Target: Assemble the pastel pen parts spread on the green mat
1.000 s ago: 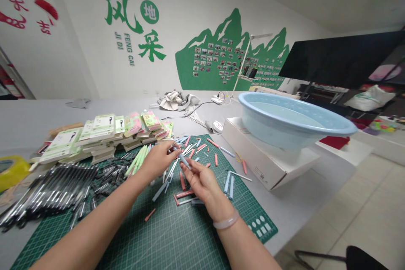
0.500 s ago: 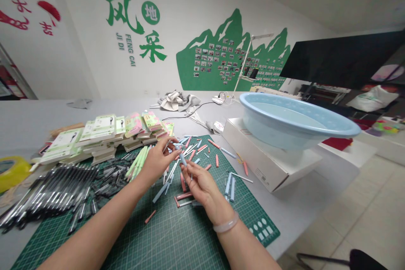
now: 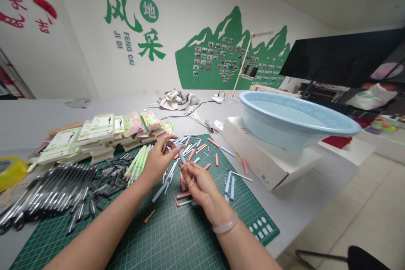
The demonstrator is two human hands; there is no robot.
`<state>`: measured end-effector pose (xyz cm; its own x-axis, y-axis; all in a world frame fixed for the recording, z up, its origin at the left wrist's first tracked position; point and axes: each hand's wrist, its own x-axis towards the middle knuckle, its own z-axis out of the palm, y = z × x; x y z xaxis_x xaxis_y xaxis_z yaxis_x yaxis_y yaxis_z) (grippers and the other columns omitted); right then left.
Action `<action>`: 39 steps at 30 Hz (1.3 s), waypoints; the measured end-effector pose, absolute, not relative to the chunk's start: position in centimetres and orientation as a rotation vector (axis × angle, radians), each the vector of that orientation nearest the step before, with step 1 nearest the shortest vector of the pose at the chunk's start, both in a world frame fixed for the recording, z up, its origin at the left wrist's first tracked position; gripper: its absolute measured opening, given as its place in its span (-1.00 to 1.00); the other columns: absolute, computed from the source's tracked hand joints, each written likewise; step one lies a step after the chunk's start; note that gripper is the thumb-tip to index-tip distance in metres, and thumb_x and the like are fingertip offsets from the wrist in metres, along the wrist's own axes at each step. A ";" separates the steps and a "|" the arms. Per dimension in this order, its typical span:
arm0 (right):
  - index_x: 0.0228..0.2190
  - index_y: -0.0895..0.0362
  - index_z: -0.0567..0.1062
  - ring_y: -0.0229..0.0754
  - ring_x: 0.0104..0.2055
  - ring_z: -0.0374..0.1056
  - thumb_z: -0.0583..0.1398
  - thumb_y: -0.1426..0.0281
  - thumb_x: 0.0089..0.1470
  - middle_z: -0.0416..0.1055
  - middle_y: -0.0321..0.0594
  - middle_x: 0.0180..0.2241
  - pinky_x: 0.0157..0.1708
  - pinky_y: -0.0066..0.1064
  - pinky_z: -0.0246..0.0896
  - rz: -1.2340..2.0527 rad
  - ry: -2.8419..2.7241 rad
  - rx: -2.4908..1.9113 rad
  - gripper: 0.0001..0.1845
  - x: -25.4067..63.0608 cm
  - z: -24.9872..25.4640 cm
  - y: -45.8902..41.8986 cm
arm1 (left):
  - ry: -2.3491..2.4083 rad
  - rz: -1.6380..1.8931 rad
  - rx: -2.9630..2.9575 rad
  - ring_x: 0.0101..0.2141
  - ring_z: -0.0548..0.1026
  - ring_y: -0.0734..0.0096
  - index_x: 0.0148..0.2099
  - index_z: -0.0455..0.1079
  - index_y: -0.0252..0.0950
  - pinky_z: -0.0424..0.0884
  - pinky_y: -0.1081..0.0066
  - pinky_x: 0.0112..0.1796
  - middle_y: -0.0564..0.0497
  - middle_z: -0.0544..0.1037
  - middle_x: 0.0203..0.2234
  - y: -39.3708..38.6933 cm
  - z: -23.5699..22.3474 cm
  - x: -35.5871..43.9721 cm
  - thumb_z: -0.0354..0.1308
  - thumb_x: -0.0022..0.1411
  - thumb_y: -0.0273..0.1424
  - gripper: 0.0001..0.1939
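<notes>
Both my hands meet over a green cutting mat (image 3: 177, 236) strewn with pale blue and pink pen parts (image 3: 229, 183). My right hand (image 3: 200, 183) pinches the lower end of a pale blue pen barrel (image 3: 181, 158). My left hand (image 3: 157, 161) closes its fingertips on the upper end of the same barrel. A bunch of light green pens (image 3: 137, 160) lies just left of my left hand. A pale bangle sits on my right wrist.
Stacked packaged cards (image 3: 101, 130) line the mat's far edge. Black pens and caps (image 3: 47, 194) lie in a heap at left, by a yellow tape roll (image 3: 11, 171). A light blue basin (image 3: 294, 120) rests on a white box (image 3: 262, 156) at right. Cloth and cables lie farther back.
My hands stay together on the blue barrel with only small finger shifts. The barrel sits slightly more upright than a second ago.
</notes>
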<state>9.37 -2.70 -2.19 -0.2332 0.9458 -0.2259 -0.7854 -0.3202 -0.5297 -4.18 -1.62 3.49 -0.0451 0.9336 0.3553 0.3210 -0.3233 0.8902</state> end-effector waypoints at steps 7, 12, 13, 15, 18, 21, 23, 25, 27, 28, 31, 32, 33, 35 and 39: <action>-0.35 0.36 0.47 -0.13 -0.24 0.48 0.18 0.49 -0.01 0.51 0.07 -0.27 -0.15 -0.41 0.38 1.885 -0.343 -0.578 -0.83 9.6 -1.5 -2.6 | 1.250 1.436 1.505 -0.34 0.40 0.38 -0.24 0.39 -0.31 0.27 0.44 -0.27 0.02 0.47 -0.39 -0.1 1.8 -5.9 0.19 0.03 -0.22 -0.71; -0.31 0.42 0.45 -0.03 -0.17 0.46 0.17 0.55 -0.04 0.50 0.14 -0.25 -0.06 -0.31 0.33 1.908 -0.409 -0.546 -0.79 10.0 -1.8 -2.5 | 1.245 1.422 1.313 -0.46 0.36 0.44 -0.26 0.39 -0.32 0.23 0.49 -0.45 0.03 0.46 -0.45 0.1 1.0 -6.9 0.25 -0.06 -0.18 -0.64; -0.31 0.40 0.46 -0.04 -0.15 0.45 0.18 0.59 -0.07 0.50 0.11 -0.24 -0.04 -0.32 0.32 1.891 -0.444 -0.546 -0.79 10.0 -1.9 -2.5 | 1.252 1.426 1.275 -0.53 0.33 0.49 -0.26 0.39 -0.32 0.19 0.51 -0.51 0.05 0.45 -0.48 0.0 1.0 -7.1 0.25 -0.07 -0.17 -0.63; -0.31 0.35 0.47 -0.06 -0.13 0.45 0.19 0.65 -0.13 0.51 0.06 -0.24 -0.03 -0.34 0.30 1.860 -0.509 -0.554 -0.77 10.1 -2.2 -2.5 | 1.264 1.441 1.209 -0.63 0.21 0.60 -0.27 0.38 -0.33 0.08 0.54 -0.59 0.11 0.39 -0.56 0.0 1.0 -7.4 0.25 -0.09 -0.16 -0.61; -0.33 0.32 0.47 -0.08 -0.18 0.47 0.24 0.63 -0.15 0.52 0.05 -0.26 -0.09 -0.37 0.34 1.829 -0.550 -0.591 -0.77 10.1 -2.2 -2.6 | 1.276 1.406 1.159 -0.69 0.08 0.66 -0.28 0.37 -0.32 -0.05 0.56 -0.63 0.16 0.33 -0.60 0.0 1.3 -7.8 0.23 -0.09 -0.15 -0.62; -0.37 0.27 0.45 -0.17 -0.33 0.49 0.30 0.53 -0.16 0.53 0.01 -0.33 -0.31 -0.47 0.40 1.783 -0.581 -0.644 -0.79 10.3 -1.9 -2.6 | 1.279 1.358 1.177 -0.68 0.10 0.64 -0.27 0.37 -0.31 -0.04 0.55 -0.63 0.15 0.33 -0.60 -0.1 1.7 -8.1 0.21 -0.07 -0.16 -0.64; -0.40 0.26 0.45 -0.32 -0.49 0.43 0.32 0.46 -0.16 0.53 -0.04 -0.39 -0.53 -0.62 0.32 1.765 -0.617 -0.686 -0.78 10.5 -1.8 -2.6 | 1.271 1.357 1.229 -0.67 0.14 0.62 -0.27 0.39 -0.31 0.02 0.53 -0.61 0.14 0.35 -0.60 -0.3 2.1 -8.3 0.22 -0.07 -0.19 -0.65; -0.42 0.25 0.47 -0.46 -0.65 0.26 0.34 0.40 -0.18 0.49 -0.16 -0.50 -0.75 -0.73 0.04 1.744 -0.642 -0.715 -0.76 10.8 -1.7 -2.4 | 1.262 1.340 1.307 -0.64 0.21 0.58 -0.26 0.40 -0.31 0.08 0.52 -0.58 0.13 0.38 -0.60 -0.6 2.4 -8.3 0.22 -0.07 -0.21 -0.66; -0.43 0.24 0.50 -0.53 -0.72 0.08 0.35 0.37 -0.22 0.44 -0.25 -0.55 -0.81 -0.72 -0.21 1.707 -0.670 -0.738 -0.74 11.0 -1.7 -2.2 | 1.242 1.255 1.414 -0.59 0.27 0.53 -0.26 0.42 -0.32 0.12 0.50 -0.55 0.10 0.39 -0.59 -1.0 2.7 -8.1 0.21 -0.04 -0.23 -0.68; -0.43 0.24 0.51 -0.54 -0.73 0.02 0.35 0.37 -0.23 0.43 -0.27 -0.55 -0.81 -0.69 -0.27 1.679 -0.691 -0.756 -0.74 11.1 -1.6 -2.1 | 1.231 1.186 1.475 -0.57 0.29 0.50 -0.25 0.42 -0.32 0.13 0.50 -0.54 0.09 0.40 -0.58 -1.2 2.9 -8.0 0.19 -0.02 -0.23 -0.69; -0.40 0.21 0.53 -0.53 -0.71 -0.07 0.33 0.37 -0.22 0.45 -0.26 -0.50 -0.77 -0.62 -0.28 1.539 -0.814 -0.820 -0.75 11.3 -1.1 -2.4 | 1.206 0.976 1.688 -0.51 0.32 0.45 -0.24 0.43 -0.30 0.16 0.48 -0.51 0.07 0.42 -0.54 -1.9 3.4 -7.2 0.15 0.04 -0.24 -0.73; -0.38 0.21 0.54 -0.51 -0.71 -0.07 0.31 0.37 -0.19 0.45 -0.26 -0.50 -0.75 -0.60 -0.26 1.474 -0.873 -0.838 -0.76 11.3 -0.8 -2.6 | 1.190 0.938 1.755 -0.49 0.33 0.45 -0.23 0.43 -0.29 0.17 0.48 -0.49 0.07 0.44 -0.51 -2.1 3.5 -6.9 0.13 0.06 -0.26 -0.74; -0.36 0.20 0.55 -0.49 -0.69 -0.07 0.29 0.37 -0.15 0.45 -0.27 -0.49 -0.73 -0.59 -0.21 1.401 -0.935 -0.851 -0.77 11.3 -0.5 -2.8 | 1.170 0.917 1.814 -0.47 0.33 0.45 -0.23 0.42 -0.28 0.18 0.48 -0.47 0.07 0.45 -0.48 -2.2 3.6 -6.7 0.11 0.08 -0.28 -0.77; -0.34 0.17 0.55 -0.43 -0.65 -0.01 0.24 0.37 -0.09 0.44 -0.27 -0.48 -0.68 -0.56 -0.09 1.258 -1.058 -0.893 -0.79 11.2 0.1 -3.2 | 1.130 0.907 1.900 -0.45 0.33 0.46 -0.23 0.40 -0.27 0.18 0.49 -0.44 0.07 0.46 -0.43 -2.5 3.7 -6.2 0.08 0.12 -0.32 -0.81; -0.36 0.13 0.53 -0.33 -0.53 0.15 0.22 0.39 -0.08 0.45 -0.29 -0.40 -0.54 -0.51 0.08 1.012 -1.256 -0.961 -0.83 11.1 0.7 -3.7 | 1.162 0.936 1.965 -0.51 0.29 0.52 -0.16 0.31 -0.26 0.16 0.51 -0.47 0.09 0.46 -0.38 -2.8 3.2 -5.6 0.09 0.11 -0.35 -0.78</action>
<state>11.12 -3.71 0.73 0.0395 0.9595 0.2788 -0.0681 0.2810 -0.9573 -5.56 -2.83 3.16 0.3490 0.9048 0.2439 0.4311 -0.3862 0.8155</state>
